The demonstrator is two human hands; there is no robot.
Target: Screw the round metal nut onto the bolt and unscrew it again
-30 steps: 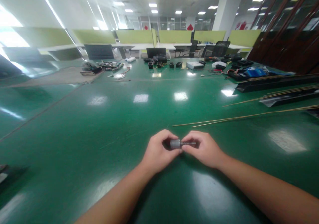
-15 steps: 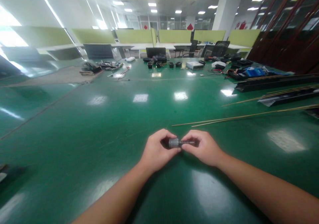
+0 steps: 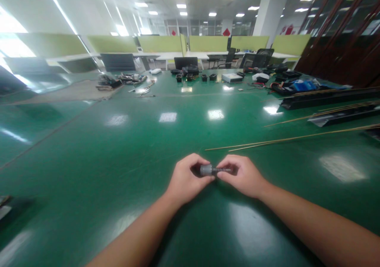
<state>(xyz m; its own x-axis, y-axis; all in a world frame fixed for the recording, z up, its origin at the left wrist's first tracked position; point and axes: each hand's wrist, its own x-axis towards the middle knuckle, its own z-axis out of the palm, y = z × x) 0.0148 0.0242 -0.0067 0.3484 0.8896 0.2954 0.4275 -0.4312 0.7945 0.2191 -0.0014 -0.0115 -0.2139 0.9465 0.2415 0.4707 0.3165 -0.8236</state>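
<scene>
Between my hands, just over the green tabletop (image 3: 124, 148), lies a small grey metal cylinder with a thin dark shaft (image 3: 206, 170), held about level. My left hand (image 3: 187, 178) is closed round the thick grey end, with thumb and fingers on either side of it. The shaft points to the right, where my right hand (image 3: 242, 176) pinches it between thumb and index finger. Part of the piece is hidden behind the fingers, and its exact kind cannot be made out.
Thin brass-coloured rods (image 3: 267, 141) lie just beyond my right hand. Black channel pieces (image 3: 335, 116) rest farther right. Along the far edge are small black boxes (image 3: 204, 78), a white box (image 3: 231, 78) and blue items (image 3: 303, 86). A blurred object (image 3: 4, 207) sits at far left.
</scene>
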